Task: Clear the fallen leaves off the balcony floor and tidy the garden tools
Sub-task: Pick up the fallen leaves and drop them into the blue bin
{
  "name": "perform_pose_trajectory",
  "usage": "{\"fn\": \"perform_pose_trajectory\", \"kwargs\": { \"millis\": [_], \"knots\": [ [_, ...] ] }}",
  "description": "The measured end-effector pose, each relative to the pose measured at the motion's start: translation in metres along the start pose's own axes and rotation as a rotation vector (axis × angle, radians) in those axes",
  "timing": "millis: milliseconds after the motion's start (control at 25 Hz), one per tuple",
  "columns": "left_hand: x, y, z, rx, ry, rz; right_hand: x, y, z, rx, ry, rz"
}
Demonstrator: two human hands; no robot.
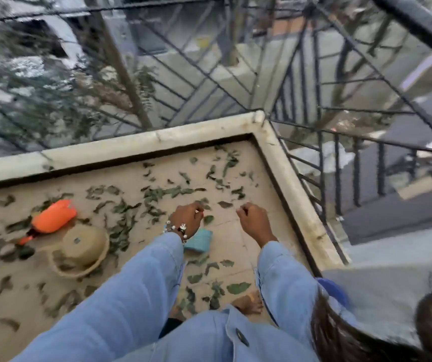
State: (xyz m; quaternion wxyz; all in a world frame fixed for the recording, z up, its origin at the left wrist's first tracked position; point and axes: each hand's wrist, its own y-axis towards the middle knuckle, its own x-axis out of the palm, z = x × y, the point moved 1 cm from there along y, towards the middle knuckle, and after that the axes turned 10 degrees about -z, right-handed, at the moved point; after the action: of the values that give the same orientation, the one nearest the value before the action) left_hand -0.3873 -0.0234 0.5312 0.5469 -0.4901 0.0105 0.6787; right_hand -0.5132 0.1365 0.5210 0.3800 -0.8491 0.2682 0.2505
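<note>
Head view: dry green fallen leaves litter the beige balcony floor toward its far corner; light, brittle, best gathered in bunches. Left hand and right hand hover curled, apparently holding nothing.

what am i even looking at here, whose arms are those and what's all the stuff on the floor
There is one picture, taken by a wide-angle camera worn on a person's head, looking forward and down. That is why the railing bends and the arms reach in from the bottom. No machine is involved: the two arms in blue sleeves belong to the person.

The left hand, with a beaded bracelet, and the right hand both hang above the balcony floor with fingers curled. Neither clearly has a grip on anything; the picture is too blurred to be sure.

On the floor lie many green fallen leaves, an orange garden tool, a tan straw hat and a small teal object. A bare foot shows below.
</note>
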Motion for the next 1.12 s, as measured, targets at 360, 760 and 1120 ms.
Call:
{"fn": "perform_pose_trajectory", "kwargs": {
  "millis": [360,760,1120],
  "knots": [
    [-0.096,-0.136,-0.252,-0.404,-0.182,0.259,0.202,0.008,-0.207,-0.306,-0.356,-0.31],
    [-0.103,-0.239,-0.385,-0.802,-0.478,0.49,0.358,-0.001,-0.348,-0.729,-0.726,-0.523],
    [-0.178,-0.264,-0.518,-1.072,-0.649,0.541,0.494,0.031,-0.501,-1.001,-0.818,-0.724]
  ]
}}
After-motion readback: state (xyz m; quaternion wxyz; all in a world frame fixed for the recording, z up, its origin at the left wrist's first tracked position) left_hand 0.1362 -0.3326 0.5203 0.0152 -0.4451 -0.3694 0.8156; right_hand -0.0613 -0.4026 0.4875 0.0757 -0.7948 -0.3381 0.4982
